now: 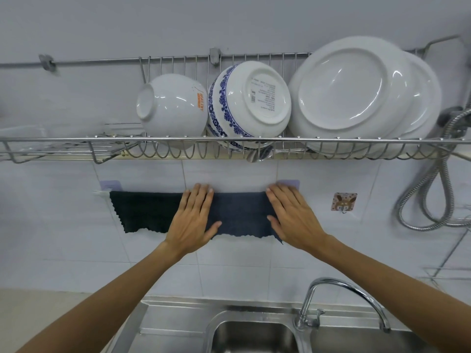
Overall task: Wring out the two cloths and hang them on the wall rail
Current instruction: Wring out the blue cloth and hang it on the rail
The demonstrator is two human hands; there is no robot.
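Two cloths hang side by side over the white wall rail (102,192) on the tiled wall. The black cloth (142,211) is on the left, the dark blue cloth (240,214) on the right. My left hand (191,217) lies flat with fingers spread where the two cloths meet. My right hand (290,215) presses flat on the right end of the blue cloth. Neither hand grips anything. The rail's right end sits under a purple adhesive mount (289,183).
A wire dish rack (229,142) with two bowls and large white plates juts out just above my hands. A steel sink (254,335) and curved tap (341,301) lie below. A shower hose (433,179) hangs at right, beside a small wall hook (343,202).
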